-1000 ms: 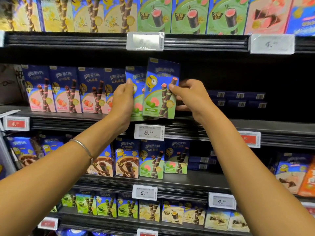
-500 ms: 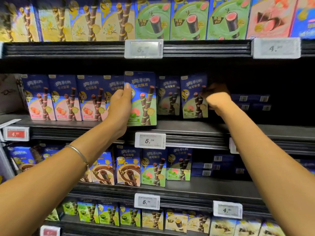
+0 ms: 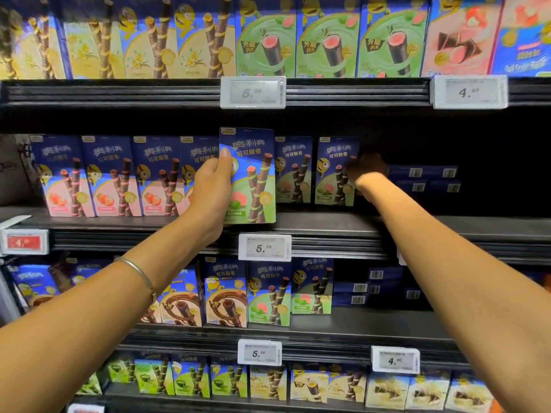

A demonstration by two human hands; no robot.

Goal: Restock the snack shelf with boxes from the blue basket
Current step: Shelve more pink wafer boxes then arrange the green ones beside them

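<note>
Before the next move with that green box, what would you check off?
1. Left hand grip on the held box: ok, thumb across its front.
2. Held box upright, front facing out: ok.
3. Flavour matches the shelved green boxes: ok.
4. Free space behind the held box: cannot tell, hidden.
5. Right hand clear of the row: not ok, it reaches in beside the rightmost green box.

White price tag [image 3: 264, 247] ctr, red tag [image 3: 24, 242] L

Left hand [image 3: 212, 186] grips a green box [image 3: 253, 180] upright; right hand [image 3: 369, 173] beside shelved box [image 3: 334, 174]
</note>
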